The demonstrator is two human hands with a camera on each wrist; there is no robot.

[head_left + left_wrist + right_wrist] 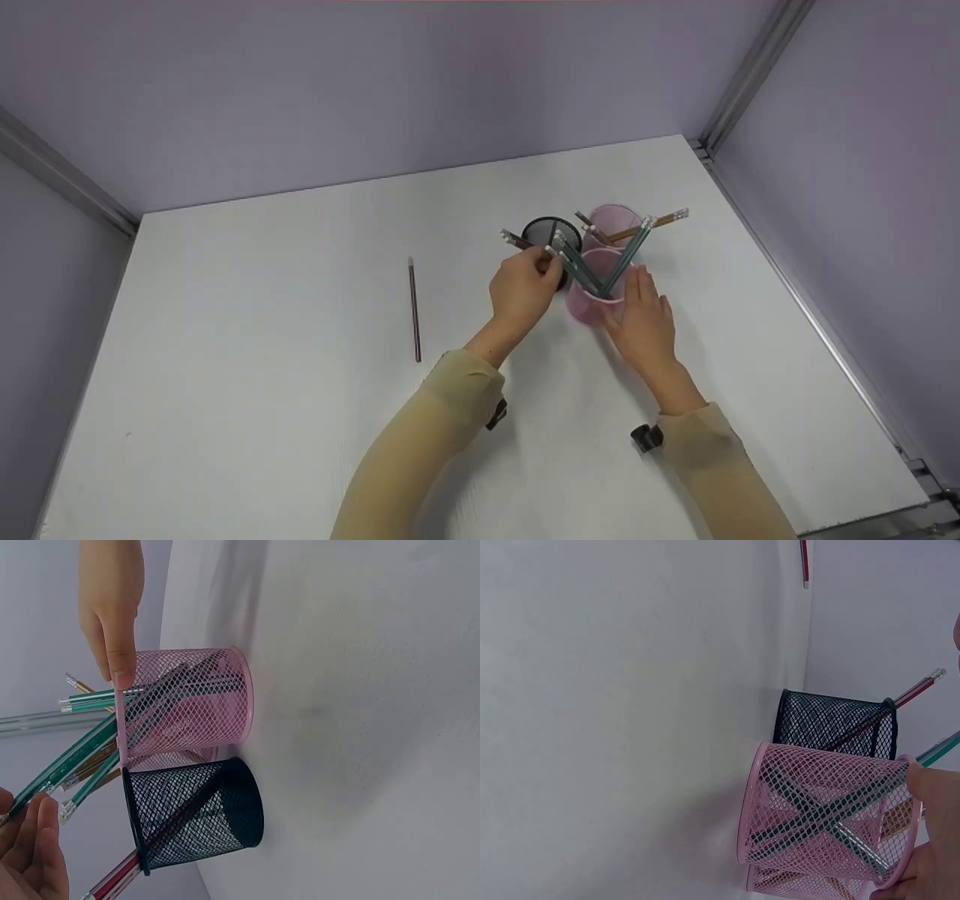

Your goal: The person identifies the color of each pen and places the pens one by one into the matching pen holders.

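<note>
The green pencils (592, 270) stand crossed in a pink wire-mesh pen cup (589, 300) near the far right part of the white worktop (300, 420). The left hand (525, 289) has its fingers curled round the top ends of some of these pencils, just above the rim of a black wire-mesh pen cup (553, 234) that stands touching or just beside the pink one on its left. In the left wrist view the fingers (34, 855) close on the end of a green pencil (64, 765). A dark red pencil (516, 240) leans out of the black cup (199, 817) to the left.

The right hand (645, 319) rests against the right side of the nearer pink cup, fingers straight and together, with a fingertip (120, 675) on the cup's rim (120, 720).

A second pink wire-mesh cup (616, 221) stands just behind the first and holds brown wooden pencils (649, 223) that lean out to the right.

A single dark red pencil (414, 311) lies flat on the worktop, well apart to the left of the cups. Pale lilac walls (375, 90) with metal corner rails close in the worktop. Both arms wear beige sleeves (442, 420).
</note>
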